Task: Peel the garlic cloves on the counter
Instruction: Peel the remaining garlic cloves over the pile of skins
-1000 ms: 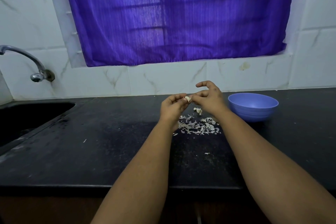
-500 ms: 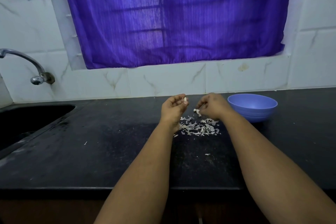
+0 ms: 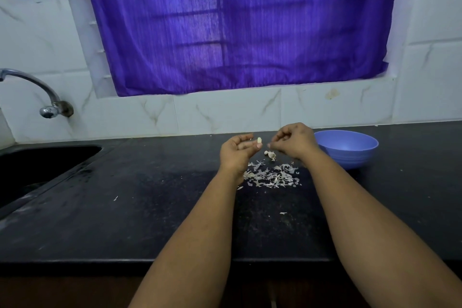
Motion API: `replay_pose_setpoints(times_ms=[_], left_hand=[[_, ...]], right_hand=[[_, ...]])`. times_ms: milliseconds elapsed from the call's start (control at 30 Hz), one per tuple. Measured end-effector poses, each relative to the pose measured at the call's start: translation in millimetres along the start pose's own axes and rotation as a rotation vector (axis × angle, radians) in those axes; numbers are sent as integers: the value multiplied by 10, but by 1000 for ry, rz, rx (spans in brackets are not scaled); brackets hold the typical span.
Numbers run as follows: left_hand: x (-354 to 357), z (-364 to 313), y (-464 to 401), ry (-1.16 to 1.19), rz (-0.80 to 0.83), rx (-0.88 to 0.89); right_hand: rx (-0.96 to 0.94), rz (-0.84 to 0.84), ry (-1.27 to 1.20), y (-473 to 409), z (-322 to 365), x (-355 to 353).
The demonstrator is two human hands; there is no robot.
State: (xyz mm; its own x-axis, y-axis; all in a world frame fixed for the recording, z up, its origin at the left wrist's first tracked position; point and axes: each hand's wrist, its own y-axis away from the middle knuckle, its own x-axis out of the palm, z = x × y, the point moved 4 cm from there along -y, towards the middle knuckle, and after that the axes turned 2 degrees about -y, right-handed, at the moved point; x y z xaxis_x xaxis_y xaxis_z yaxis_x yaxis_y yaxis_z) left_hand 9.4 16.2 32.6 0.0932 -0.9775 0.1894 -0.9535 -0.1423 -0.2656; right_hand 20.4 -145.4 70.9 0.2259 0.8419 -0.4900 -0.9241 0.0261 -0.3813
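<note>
Pinching a small pale garlic clove (image 3: pixel 259 140) at its fingertips, the left hand (image 3: pixel 237 152) hovered over the black stone desk (image 3: pixel 125 207); the right hand (image 3: pixel 295 142) curled beside a blue plastic bowl (image 3: pixel 350 149), whether pinching skin, I cannot tell, above papery white peels (image 3: pixel 272 175).

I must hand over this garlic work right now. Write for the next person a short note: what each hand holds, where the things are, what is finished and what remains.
Left hand: pinches a small pale garlic clove at its fingertips, held above the counter.
Right hand: fingers curled, pinched together; whether a bit of skin is between them cannot be told.
On the black stone counter: a pile of thin white garlic skins in front of the hands, and a small pale garlic piece lying behind the pile.
Round blue plastic bowl: to the right of the hands; its contents are not visible.
Done: many skins already removed.
Left: finish the held clove, then the piece on the counter.
</note>
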Motion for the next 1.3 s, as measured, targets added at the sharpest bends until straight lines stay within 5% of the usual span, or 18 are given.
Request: replay_pose_setpoints(times_ms=[133,533,800,1000,1167,1300], left_hand=[[-17,13,-21,-35,-11,6],[67,2,39,-283,44,65],[127,-23,59,-563,16,161],[354,75,162,-817,147,211],[393,85,141,-926,133,211],[74,52,30,-855,28,65]], right_hand=[[30,133,-364,-2,79,98],[312,303,-633,68,47,276],[246,112,-465,-23,35,237],[5,-273,65,-70,-13,-358],[154,-450,270,-130,-259,-835],[247,-390,415,-50,-286,-874]])
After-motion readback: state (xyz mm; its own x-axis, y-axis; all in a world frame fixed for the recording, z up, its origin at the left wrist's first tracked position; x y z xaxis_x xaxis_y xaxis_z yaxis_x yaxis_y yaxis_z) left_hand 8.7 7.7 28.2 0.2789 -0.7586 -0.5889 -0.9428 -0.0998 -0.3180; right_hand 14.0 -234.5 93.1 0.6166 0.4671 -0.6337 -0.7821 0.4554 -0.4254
